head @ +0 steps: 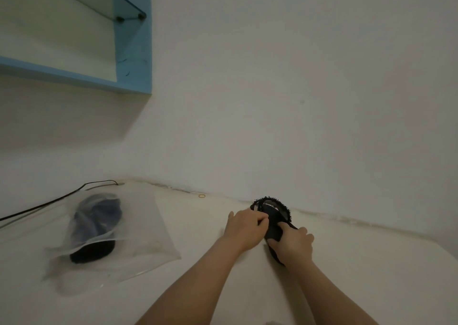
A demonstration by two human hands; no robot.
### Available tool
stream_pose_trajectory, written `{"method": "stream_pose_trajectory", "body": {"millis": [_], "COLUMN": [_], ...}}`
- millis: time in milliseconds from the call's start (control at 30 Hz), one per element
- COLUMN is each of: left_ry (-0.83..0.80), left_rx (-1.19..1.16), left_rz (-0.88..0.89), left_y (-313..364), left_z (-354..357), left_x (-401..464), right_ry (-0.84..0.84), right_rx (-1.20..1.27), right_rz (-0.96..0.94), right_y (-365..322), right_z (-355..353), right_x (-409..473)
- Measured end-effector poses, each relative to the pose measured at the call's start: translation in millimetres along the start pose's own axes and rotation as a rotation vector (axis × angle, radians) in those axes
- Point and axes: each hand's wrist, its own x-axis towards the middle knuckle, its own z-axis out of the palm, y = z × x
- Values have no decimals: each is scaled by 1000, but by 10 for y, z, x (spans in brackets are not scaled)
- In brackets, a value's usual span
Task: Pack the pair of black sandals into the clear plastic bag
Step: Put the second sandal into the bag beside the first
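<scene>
Near wall: left hand (pixel 244 228), right hand (pixel 293 246) grip closed on fuzzy black sandal (pixel 273 215) | other sandal (pixel 95 228) half inside clear bag (pixel 138 228)

This looks like a plain room in a home rather than a shop or workshop. A bare off-white plastered wall (pixel 297 76) rises behind a pale, smooth work surface (pixel 223 275), and the joint where the two meet is rough and cracked. On the upper left a wall niche framed in light blue paint (pixel 133 52) holds a clear glass shelf (pixel 104 0) fixed on small dark pegs. A thin black cable (pixel 49 202) trails across the surface from the wall, and a small yellow rubber band (pixel 202 195) lies near the joint
</scene>
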Motion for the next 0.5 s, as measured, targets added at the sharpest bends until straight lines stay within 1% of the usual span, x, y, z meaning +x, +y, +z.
{"method": "stream_pose_trajectory", "body": {"millis": [100, 200, 300, 400, 500], "left_ry": [27, 83, 212, 401, 491], "left_rx": [34, 2, -13, -6, 43], "left_rz": [-6, -41, -75, -118, -246], "left_y": [-88, -249, -461, -650, -911], "left_z": [-142, -341, -597, -903, -1259], "left_x": [-56, -180, -344, -523, -756], "right_ry": [16, 13, -28, -92, -170], "right_rx": [105, 225, 312, 386, 473], "right_rz": [-59, -193, -343, -479, -588], "right_y": [-68, -218, -423, -596, -736], "right_z": [48, 33, -17, -62, -38], "right_x": [-82, -213, -367, -520, -694]}}
